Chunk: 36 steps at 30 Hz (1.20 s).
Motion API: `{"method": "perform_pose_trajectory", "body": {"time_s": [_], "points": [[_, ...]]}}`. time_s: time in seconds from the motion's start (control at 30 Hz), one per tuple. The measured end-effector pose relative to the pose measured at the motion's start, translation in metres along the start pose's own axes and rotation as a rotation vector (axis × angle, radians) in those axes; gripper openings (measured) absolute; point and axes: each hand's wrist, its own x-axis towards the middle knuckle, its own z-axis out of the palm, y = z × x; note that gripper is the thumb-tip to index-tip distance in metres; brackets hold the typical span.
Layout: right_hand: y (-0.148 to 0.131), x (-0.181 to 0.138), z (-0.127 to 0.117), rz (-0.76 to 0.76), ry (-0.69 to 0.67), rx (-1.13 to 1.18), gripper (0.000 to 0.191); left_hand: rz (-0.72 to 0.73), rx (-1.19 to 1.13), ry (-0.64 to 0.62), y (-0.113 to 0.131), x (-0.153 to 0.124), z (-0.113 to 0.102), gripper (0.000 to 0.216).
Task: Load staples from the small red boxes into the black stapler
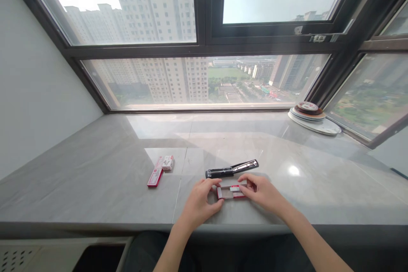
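Observation:
A small shallow red-and-white box [225, 193] lies on the counter, with a white-and-red piece [235, 188] in its right part. My left hand [201, 202] curls round the box's left end, thumb at the near edge and index finger at the far edge. At the right end is my right hand [263, 191], fingers bent and closed together; what they pinch is hidden. Just beyond both hands lies a black stapler [219, 173], its top swung open so the metal staple channel [245, 166] shows.
Left of the hands, a flat red-and-white box [155, 175] touches a small white box [168, 162]. A stack of plates or mats [314, 123] sits in the far right corner by the window. The grey counter's front edge [255, 225] runs below my wrists.

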Motion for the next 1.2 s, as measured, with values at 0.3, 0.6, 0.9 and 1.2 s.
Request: {"method": "perform_pose_trajectory", "body": {"time_s": [0.3, 0.6, 0.9, 1.2], "points": [[-0.008, -0.01, 0.017, -0.065, -0.023, -0.013, 0.03, -0.125, 0.028, 0.046, -0.007, 0.007, 0.013, 0.019], [-0.033, -0.008, 0.03, -0.006, 0.027, 0.019, 0.044, -0.181, 0.052, 0.201, -0.011, 0.009, 0.007, 0.016], [-0.058, 0.007, 0.039, -0.162, -0.053, -0.065, 0.024, -0.102, 0.294, 0.136, -0.04, 0.034, -0.001, 0.024], [-0.054, 0.045, 0.033, -0.199, 0.042, -0.105, 0.023, -0.086, 0.248, 0.11, -0.04, 0.027, 0.0, 0.024]]}}
